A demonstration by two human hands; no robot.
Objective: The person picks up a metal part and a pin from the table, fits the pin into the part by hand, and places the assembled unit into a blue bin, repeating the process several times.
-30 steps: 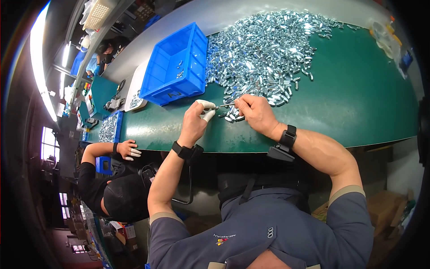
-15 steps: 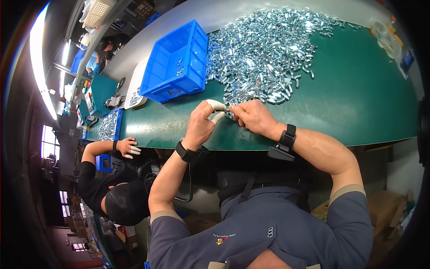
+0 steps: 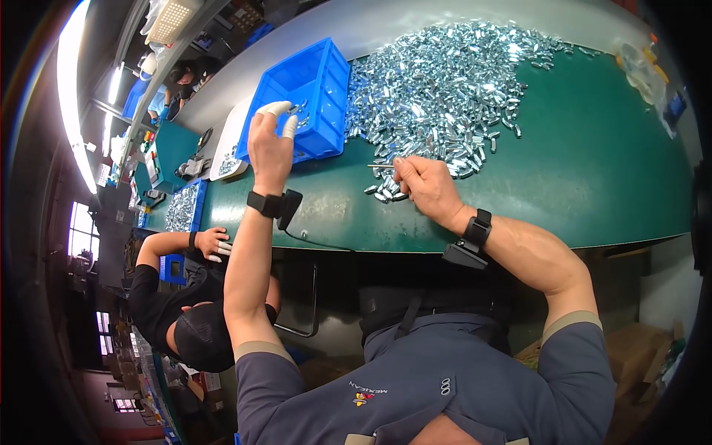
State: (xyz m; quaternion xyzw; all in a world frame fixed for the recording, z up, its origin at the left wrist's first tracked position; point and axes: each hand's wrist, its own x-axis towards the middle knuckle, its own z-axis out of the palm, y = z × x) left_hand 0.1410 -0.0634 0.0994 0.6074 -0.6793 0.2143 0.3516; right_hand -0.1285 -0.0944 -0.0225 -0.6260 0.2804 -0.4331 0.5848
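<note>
My left hand (image 3: 271, 148), with white tape on its thumb and a finger, is over the near left side of a blue plastic bin (image 3: 324, 122). Its thumb and finger are apart, and I see nothing between them. A few small metal pieces (image 3: 302, 111) show inside the bin near the fingertips. My right hand (image 3: 432, 189) is closed around a thin metal rod (image 3: 381, 165) that sticks out to the left. It rests just in front of a large pile of shiny silver metal pieces (image 3: 445, 96); several loose pieces (image 3: 382, 194) lie beside it.
Behind the bin's left side stands a white tray (image 3: 231, 141). Farther left a blue crate (image 3: 185, 206) holds similar pieces. A co-worker's hand (image 3: 213, 243) rests at the edge of the green table (image 3: 593, 163). A plastic bag (image 3: 642, 70) is at the far right.
My left hand has left my right hand and moved up and left to the bin, its fingers parted. My right hand has stayed nearly in place, and its rod now shows plainly.
</note>
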